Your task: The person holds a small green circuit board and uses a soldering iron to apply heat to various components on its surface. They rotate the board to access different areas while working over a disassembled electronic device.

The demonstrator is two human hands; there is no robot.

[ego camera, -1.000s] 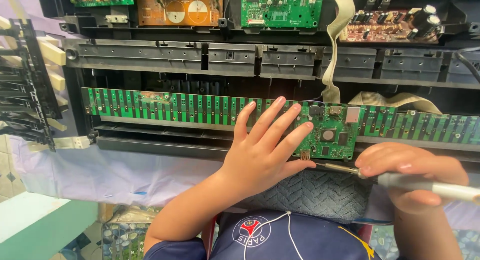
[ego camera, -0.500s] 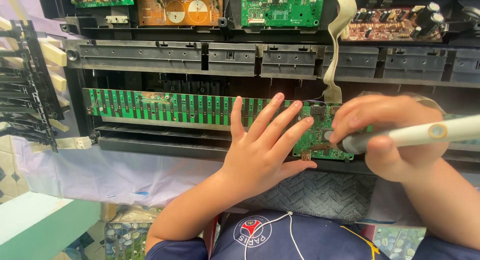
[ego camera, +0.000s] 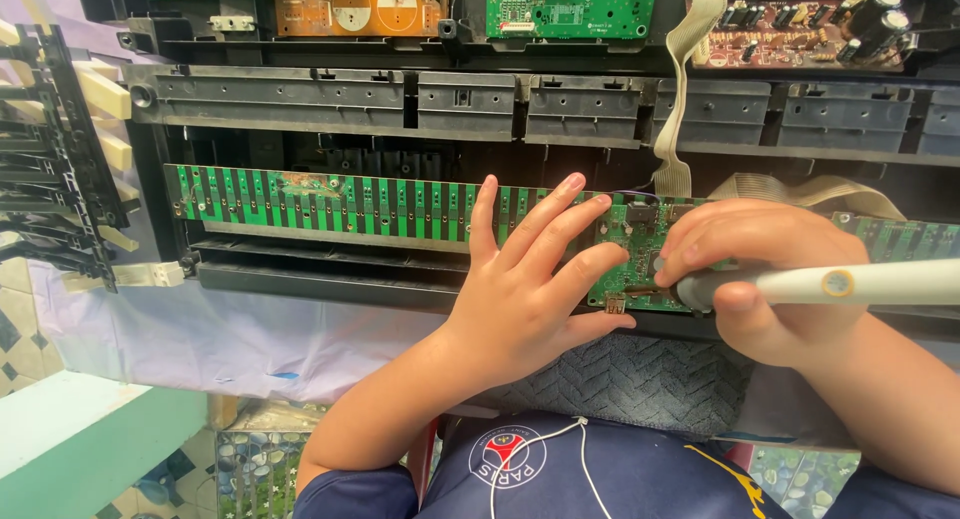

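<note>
Head view: left hand (ego camera: 530, 289) flat, fingers splayed on green circuit board (ego camera: 340, 204); right hand (ego camera: 760, 279) fisted round white tool (ego camera: 860, 284).

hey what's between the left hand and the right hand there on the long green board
In the head view, a small green circuit board fills the gap between the left hand and the right hand; the left fingers rest on it.
</note>
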